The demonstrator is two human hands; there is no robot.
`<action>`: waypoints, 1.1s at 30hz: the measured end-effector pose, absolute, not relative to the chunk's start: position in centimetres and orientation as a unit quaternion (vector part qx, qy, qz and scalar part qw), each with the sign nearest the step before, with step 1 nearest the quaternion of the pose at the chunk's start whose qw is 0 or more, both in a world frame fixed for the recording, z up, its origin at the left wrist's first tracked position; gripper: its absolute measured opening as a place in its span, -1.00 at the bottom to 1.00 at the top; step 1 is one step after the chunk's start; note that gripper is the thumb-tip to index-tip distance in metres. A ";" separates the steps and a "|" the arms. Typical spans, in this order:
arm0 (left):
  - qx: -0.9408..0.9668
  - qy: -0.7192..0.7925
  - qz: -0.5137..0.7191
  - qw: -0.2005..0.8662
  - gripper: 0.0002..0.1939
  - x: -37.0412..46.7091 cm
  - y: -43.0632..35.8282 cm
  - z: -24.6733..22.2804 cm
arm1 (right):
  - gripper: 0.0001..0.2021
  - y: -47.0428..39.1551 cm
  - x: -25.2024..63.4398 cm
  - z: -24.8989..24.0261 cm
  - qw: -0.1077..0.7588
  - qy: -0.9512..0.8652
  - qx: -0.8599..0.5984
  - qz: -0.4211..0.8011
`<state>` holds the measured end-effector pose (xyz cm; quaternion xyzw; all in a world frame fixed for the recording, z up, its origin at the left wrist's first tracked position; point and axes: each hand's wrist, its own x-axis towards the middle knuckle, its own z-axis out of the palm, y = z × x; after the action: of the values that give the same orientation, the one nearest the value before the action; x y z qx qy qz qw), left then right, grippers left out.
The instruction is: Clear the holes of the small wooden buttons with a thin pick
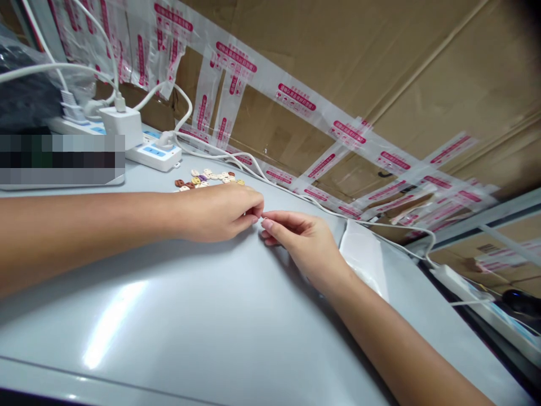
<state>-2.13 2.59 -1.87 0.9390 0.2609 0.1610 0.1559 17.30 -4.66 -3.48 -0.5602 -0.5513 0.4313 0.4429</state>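
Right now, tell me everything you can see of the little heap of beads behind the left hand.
The beads are small, rounded pieces in brown, cream, yellow, orange and purple, some with a visible hole. They lie loose in a flat scatter on the grey table, just behind the left hand and in front of the white power strip. Their material cannot be told. Whether the hand touches them cannot be told.

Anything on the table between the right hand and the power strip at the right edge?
Yes, in the head view: a white plastic bag lies beside the right hand, and a white cable runs on to the power strip.
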 end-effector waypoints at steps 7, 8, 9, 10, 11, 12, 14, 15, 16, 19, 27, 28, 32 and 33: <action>0.939 0.263 0.159 0.157 -0.78 -2.0 2.4 -1.6 | -0.63 -4.9 16.6 -3.5 0.475 -0.516 -0.531 0.476; 0.939 0.260 0.161 0.159 -0.78 -2.0 2.3 -1.6 | -0.63 -4.9 16.5 -3.5 0.480 -0.513 -0.526 0.480; 0.939 0.257 0.164 0.162 -0.78 -2.0 2.2 -1.5 | -0.63 -5.0 16.4 -3.5 0.483 -0.511 -0.522 0.483; 0.938 0.254 0.166 0.165 -0.78 -2.0 2.2 -1.5 | -0.63 -5.0 16.3 -3.5 0.485 -0.511 -0.518 0.485; 0.938 0.253 0.168 0.170 -0.78 -2.0 2.1 -1.4 | -0.63 -5.0 16.3 -3.5 0.485 -0.512 -0.515 0.486; 0.937 0.252 0.167 0.175 -0.78 -2.0 2.0 -1.4 | -0.64 -5.0 16.3 -3.5 0.486 -0.514 -0.513 0.486; 0.935 0.255 0.164 0.185 -0.78 -2.0 1.9 -1.3 | -0.65 -5.0 16.2 -3.5 0.488 -0.517 -0.510 0.484; 0.934 0.256 0.164 0.187 -0.77 -2.0 1.9 -1.2 | -0.66 -5.0 16.2 -3.5 0.488 -0.518 -0.510 0.483; 0.933 0.257 0.165 0.190 -0.77 -2.0 1.9 -1.2 | -0.67 -5.1 16.3 -3.5 0.488 -0.518 -0.510 0.482; 0.931 0.255 0.166 0.204 -0.78 -2.0 1.9 -1.3 | -0.68 -5.1 16.3 -3.5 0.489 -0.518 -0.511 0.481; 0.928 0.263 0.156 0.213 -0.76 -2.0 2.1 -1.3 | -0.72 -4.9 16.8 -3.3 0.487 -0.513 -0.524 0.475; 0.929 0.263 0.155 0.210 -0.75 -2.0 2.1 -1.2 | -0.72 -4.9 16.8 -3.3 0.488 -0.508 -0.525 0.478; 0.926 0.268 0.165 0.207 -0.74 -2.0 2.1 -1.1 | -0.75 -4.9 16.8 -3.2 0.495 -0.498 -0.519 0.488; 0.924 0.271 0.167 0.210 -0.74 -2.0 2.1 -1.1 | -0.76 -4.9 16.8 -3.2 0.496 -0.498 -0.518 0.488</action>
<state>-2.04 2.10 -1.11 0.9242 0.2713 0.1673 0.2103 16.81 -4.93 -3.22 -0.5177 -0.4981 0.4881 0.4956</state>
